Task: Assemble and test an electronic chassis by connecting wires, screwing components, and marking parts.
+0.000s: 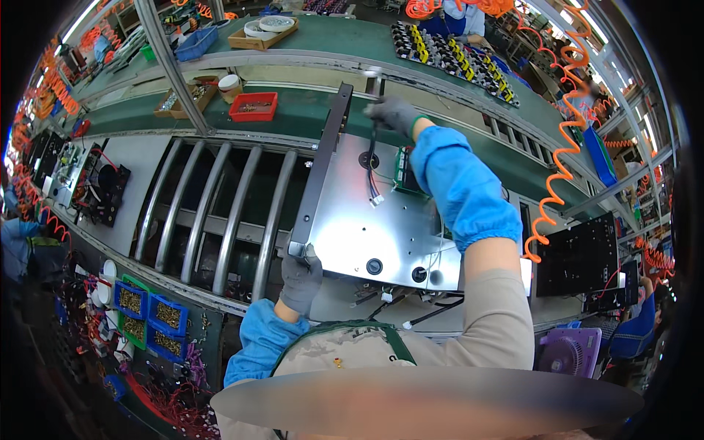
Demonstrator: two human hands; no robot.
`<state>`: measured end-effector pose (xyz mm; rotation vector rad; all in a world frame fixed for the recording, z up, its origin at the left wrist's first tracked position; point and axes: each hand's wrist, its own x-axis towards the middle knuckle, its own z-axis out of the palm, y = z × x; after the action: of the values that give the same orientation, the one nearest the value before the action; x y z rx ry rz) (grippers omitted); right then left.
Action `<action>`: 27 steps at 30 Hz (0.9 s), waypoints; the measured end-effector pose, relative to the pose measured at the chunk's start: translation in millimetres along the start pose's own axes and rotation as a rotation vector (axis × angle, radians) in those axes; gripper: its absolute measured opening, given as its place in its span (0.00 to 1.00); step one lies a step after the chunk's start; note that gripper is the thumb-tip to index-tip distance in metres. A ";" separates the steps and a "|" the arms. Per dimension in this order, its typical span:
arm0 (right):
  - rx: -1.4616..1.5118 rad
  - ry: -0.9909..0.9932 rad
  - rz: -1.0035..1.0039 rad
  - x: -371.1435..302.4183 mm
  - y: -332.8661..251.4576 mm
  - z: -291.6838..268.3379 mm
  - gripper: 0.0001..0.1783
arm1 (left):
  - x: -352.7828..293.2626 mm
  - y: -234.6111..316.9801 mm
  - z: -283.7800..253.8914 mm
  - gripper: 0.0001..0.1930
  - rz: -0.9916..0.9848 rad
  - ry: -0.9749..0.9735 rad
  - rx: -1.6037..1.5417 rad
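A shiny sheet-metal chassis (345,227) lies in front of me, a dark metal bar (323,172) along its left side. My left hand (299,279), in a grey glove, is closed around the near left corner, at the bar's end. Over the far edge, my gloved right hand (392,116) grips a black cable (372,138). That cable runs to a round black grommet in the plate; a blurred pale end shows beyond my fingers. Loose wires with a white connector (377,199) lie on the plate. Beside my right sleeve sits a green circuit board (405,172).
Metal rollers (237,220) extend left of the chassis. A red parts tray (253,107) stands on the green conveyor beyond. Blue bins of brass fasteners (167,315) are at lower left. An orange coiled hose (561,158) hangs at right, near a black panel (579,254) and purple fan (568,353).
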<state>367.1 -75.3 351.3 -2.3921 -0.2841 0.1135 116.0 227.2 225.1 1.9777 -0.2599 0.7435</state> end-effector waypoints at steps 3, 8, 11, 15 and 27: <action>-0.110 -0.155 -0.328 7.4 -41.0 15.5 0.12 | -5.5 -3.9 -3.7 0.13 -0.011 -0.047 -0.011; -0.666 -0.027 0.006 -37.0 -113.9 -1.3 0.18 | 9.6 9.5 -10.2 0.21 0.006 -0.103 -0.075; -0.834 -0.077 -0.086 -80.1 -136.1 -21.5 0.19 | -1.2 2.2 -13.6 0.24 -0.163 -0.175 -0.174; -0.752 -0.324 -0.149 -155.4 -150.4 -34.7 0.17 | 19.1 47.2 -43.2 0.29 -0.124 -0.230 -0.263; 0.356 0.091 -0.321 -392.7 -169.0 68.4 0.13 | -24.8 44.9 -71.8 0.12 -0.716 -1.055 -0.564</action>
<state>-54.7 -1.3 415.2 -1.9662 -0.5514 -0.0866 47.1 262.7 267.3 1.5575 -0.2956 -0.7969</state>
